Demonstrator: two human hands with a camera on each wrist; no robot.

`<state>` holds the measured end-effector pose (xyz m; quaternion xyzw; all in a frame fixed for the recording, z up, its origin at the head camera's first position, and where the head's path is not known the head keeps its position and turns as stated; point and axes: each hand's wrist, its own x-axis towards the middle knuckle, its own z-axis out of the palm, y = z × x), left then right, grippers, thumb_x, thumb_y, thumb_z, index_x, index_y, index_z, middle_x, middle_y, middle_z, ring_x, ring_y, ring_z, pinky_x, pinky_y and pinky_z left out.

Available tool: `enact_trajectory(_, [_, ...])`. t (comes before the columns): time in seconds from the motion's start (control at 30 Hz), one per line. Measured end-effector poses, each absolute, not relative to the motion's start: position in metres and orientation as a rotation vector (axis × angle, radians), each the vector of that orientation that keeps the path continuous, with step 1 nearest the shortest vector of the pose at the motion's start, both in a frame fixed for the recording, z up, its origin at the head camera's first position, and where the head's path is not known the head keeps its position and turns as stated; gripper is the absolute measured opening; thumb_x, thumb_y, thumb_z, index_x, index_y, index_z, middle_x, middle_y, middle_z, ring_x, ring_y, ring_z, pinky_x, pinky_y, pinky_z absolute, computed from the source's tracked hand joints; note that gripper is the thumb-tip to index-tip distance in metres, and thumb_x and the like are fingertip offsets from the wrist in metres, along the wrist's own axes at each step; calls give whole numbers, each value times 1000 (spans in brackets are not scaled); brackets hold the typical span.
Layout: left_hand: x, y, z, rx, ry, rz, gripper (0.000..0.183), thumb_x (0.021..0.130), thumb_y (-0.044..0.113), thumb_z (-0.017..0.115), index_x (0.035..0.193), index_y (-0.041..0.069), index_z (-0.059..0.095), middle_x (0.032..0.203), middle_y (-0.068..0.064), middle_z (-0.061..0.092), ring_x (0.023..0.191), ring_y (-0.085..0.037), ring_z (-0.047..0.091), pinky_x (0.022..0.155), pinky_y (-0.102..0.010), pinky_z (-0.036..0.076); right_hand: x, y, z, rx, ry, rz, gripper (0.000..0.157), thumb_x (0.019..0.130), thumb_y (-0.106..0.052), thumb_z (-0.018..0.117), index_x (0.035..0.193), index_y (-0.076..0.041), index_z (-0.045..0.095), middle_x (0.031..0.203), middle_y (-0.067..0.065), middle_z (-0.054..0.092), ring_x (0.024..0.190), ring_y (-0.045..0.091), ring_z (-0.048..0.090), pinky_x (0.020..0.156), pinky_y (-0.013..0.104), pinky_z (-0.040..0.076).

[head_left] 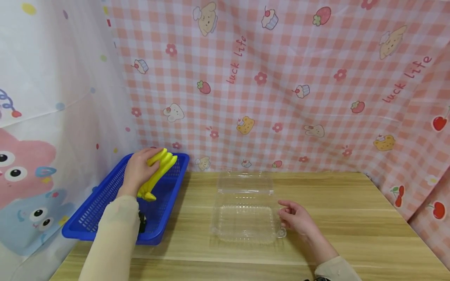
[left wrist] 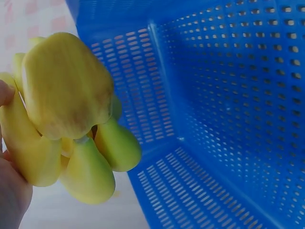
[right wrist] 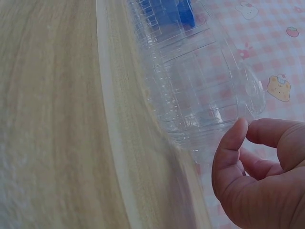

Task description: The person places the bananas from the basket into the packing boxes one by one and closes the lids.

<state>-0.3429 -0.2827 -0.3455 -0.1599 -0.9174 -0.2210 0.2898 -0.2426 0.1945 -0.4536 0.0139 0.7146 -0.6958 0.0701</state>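
A bunch of yellow toy bananas (head_left: 157, 173) is in my left hand (head_left: 138, 170), whose fingers and thumb grip it over the blue basket (head_left: 184, 171). In the left wrist view, the bananas (left wrist: 71, 90) show their blunt stem end and green-tinged tips close up. My right hand (head_left: 299, 219) is beside the right edge of a clear plastic container (head_left: 246, 222), its lid folded back. Its fingers are loosely bent, with the fingertips right at the container's edge; the right wrist view shows the thumb and a finger close together in front of the clear plastic (right wrist: 195, 81).
Inside the basket, a dark object (head_left: 142, 221) lies partly hidden behind the left sleeve. The wooden table (head_left: 334, 203) carries basket and container. A pink checked curtain (head_left: 281, 109) hangs behind, and a white patterned curtain (head_left: 70, 97) hangs close along the left.
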Motion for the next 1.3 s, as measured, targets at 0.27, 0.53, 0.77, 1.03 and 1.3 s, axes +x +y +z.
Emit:
enact_trajectory(0.27, [-339, -279, -335, -492, -2409, -594, 42, 87, 5, 72, 129, 8, 66, 122, -18, 64, 109, -41, 57, 94, -58, 44, -243, 194, -454, 40, 2149, -2101, 49, 98, 3, 54, 141, 16, 35, 90, 5, 50, 72, 10, 51, 59, 19, 50])
enact_trajectory(0.53, [-337, -266, -326, -573, -2329, -590, 42, 85, 2, 74, 125, 9, 69, 119, -16, 65, 108, -39, 57, 95, -56, 44, -243, 194, -453, 44, 2146, -2111, 48, 98, 4, 53, 141, 16, 36, 89, 5, 51, 71, 10, 51, 58, 19, 50])
enact_trajectory(0.77, [-332, -250, -320, -689, -2244, -579, 44, 82, -2, 76, 124, 9, 70, 118, -17, 66, 108, -38, 56, 94, -54, 45, -243, 193, -453, 39, 2156, -2108, 47, 98, 4, 54, 140, 17, 36, 89, 5, 52, 70, 10, 50, 58, 18, 48])
enact_trajectory(1.03, [-326, -232, -310, -826, -2163, -565, 45, 80, -3, 78, 123, 8, 70, 117, -15, 67, 108, -36, 57, 94, -51, 46, -244, 193, -453, 51, 2153, -2106, 48, 98, 3, 53, 141, 16, 36, 89, 5, 51, 72, 10, 51, 59, 18, 49])
enact_trajectory(1.3, [-322, -212, -303, -980, -2090, -557, 46, 79, -3, 79, 123, 8, 70, 115, -16, 66, 105, -35, 58, 90, -49, 49, -244, 194, -454, 39, 2141, -2115, 49, 98, 3, 54, 141, 16, 35, 89, 4, 50, 71, 10, 51, 59, 18, 49])
